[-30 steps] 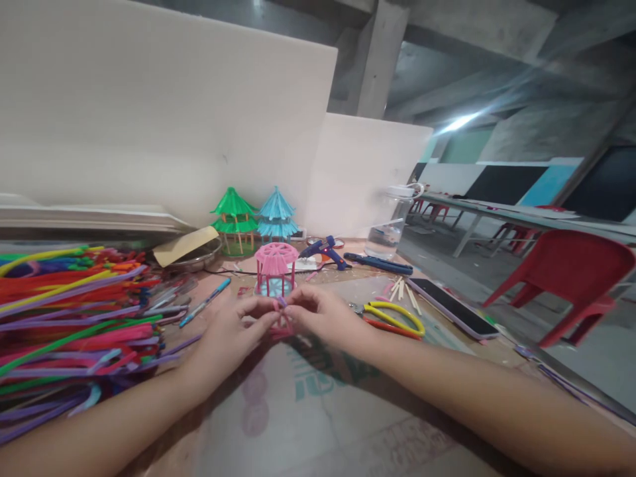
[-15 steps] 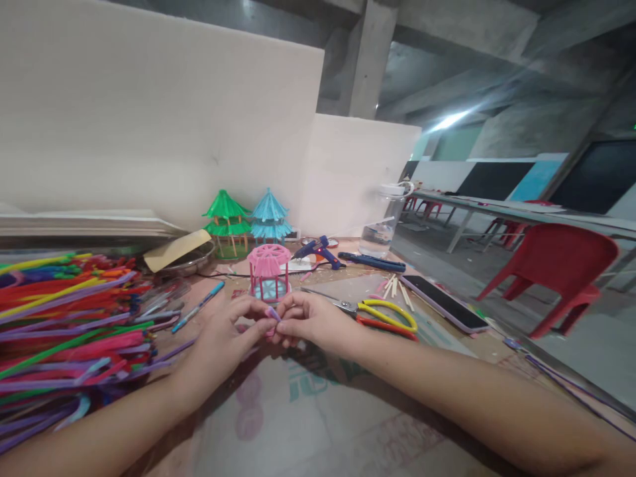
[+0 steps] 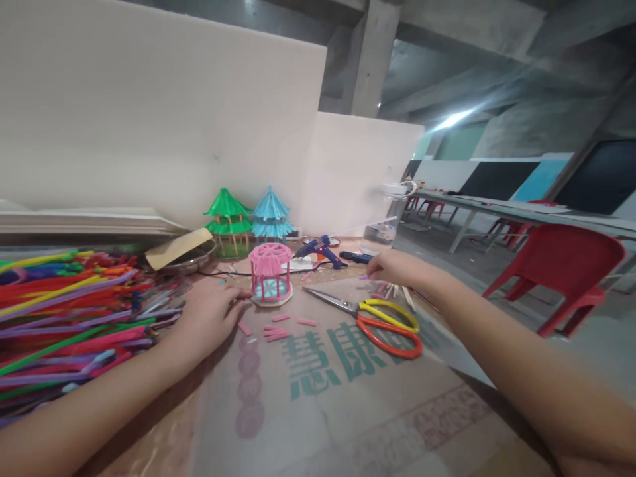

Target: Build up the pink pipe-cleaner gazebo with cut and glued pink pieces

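My left hand (image 3: 211,315) lies low over the tabletop, fingers stretched toward the base of a small pink pavilion model (image 3: 271,258); its fingertips are at or very near the base, with nothing visible in them. The pavilion has a pink round top, pink posts and a pale blue floor. Further right, my right hand (image 3: 397,268) reaches forward with bent fingers pressed together, a short purple strip (image 3: 365,277) at their tips. Several short pink strips (image 3: 275,334) lie before the pavilion. Scissors (image 3: 365,311) with yellow and orange handles rest between my hands.
Colourful pipe cleaners (image 3: 64,324) are heaped at left. Behind the pavilion stand green (image 3: 228,222) and blue (image 3: 271,215) tiered models and a blue glue gun (image 3: 320,250). A water bottle (image 3: 380,228) stands beyond my right hand. A red chair (image 3: 556,258) is off to the right.
My hands, together around a small purple strip before, have moved apart: left to the pavilion's left side, right forward and rightward. Pink strips and the whole scissors are now uncovered.
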A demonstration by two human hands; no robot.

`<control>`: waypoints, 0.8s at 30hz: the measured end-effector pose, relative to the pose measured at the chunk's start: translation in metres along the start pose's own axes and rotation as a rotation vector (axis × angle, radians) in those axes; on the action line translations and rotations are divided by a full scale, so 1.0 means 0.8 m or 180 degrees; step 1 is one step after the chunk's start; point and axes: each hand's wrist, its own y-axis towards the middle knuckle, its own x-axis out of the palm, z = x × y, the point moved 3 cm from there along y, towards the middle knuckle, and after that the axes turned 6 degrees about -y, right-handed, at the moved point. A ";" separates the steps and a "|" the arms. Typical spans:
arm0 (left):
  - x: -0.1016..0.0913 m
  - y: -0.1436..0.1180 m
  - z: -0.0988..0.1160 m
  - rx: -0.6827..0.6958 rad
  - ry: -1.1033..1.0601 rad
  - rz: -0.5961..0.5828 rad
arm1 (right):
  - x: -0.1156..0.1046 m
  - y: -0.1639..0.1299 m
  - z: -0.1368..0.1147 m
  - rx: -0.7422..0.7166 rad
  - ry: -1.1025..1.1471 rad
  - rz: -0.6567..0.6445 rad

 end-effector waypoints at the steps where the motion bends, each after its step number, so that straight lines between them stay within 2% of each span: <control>1: 0.001 0.000 0.001 0.0031 0.0067 -0.0037 | 0.000 0.000 0.006 0.0016 -0.0009 -0.0024; 6: 0.002 -0.003 0.006 0.0053 0.0081 -0.0388 | -0.009 -0.007 0.006 0.0052 0.0038 -0.0018; 11: -0.004 -0.003 0.004 0.0060 0.0072 -0.0837 | -0.013 -0.010 -0.014 -0.0016 0.0119 0.0000; 14: -0.003 -0.003 0.000 0.0024 0.0065 -0.1042 | -0.017 -0.015 -0.026 -0.0104 0.0107 0.0180; 18: 0.002 -0.002 -0.007 0.0153 -0.0029 -0.0922 | -0.029 -0.031 -0.033 -0.0204 0.0044 0.0531; 22: 0.006 -0.002 -0.008 0.0258 -0.0087 -0.0811 | -0.029 -0.048 -0.023 0.0012 -0.0019 0.0652; 24: 0.002 -0.002 -0.006 0.0127 -0.0278 -0.0538 | -0.022 -0.055 -0.013 0.0092 -0.0034 0.0650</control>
